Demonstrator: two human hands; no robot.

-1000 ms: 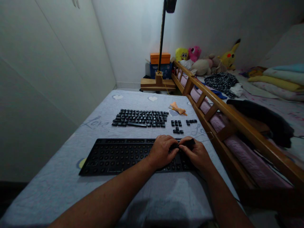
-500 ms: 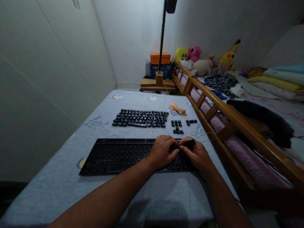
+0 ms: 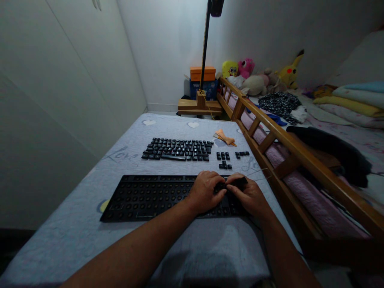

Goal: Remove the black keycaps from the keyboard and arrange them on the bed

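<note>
Working over the right end of the keyboard (image 3: 156, 196), the hands barely move: the right hand (image 3: 251, 196) grips a black piece (image 3: 241, 181); what the curled left hand (image 3: 204, 192) pinches, I cannot tell. Beyond that end, thin wires (image 3: 258, 171) have shifted slightly. Past the keyboard lie loose keycaps (image 3: 173, 158), then an orange cloth (image 3: 225, 138).
</note>
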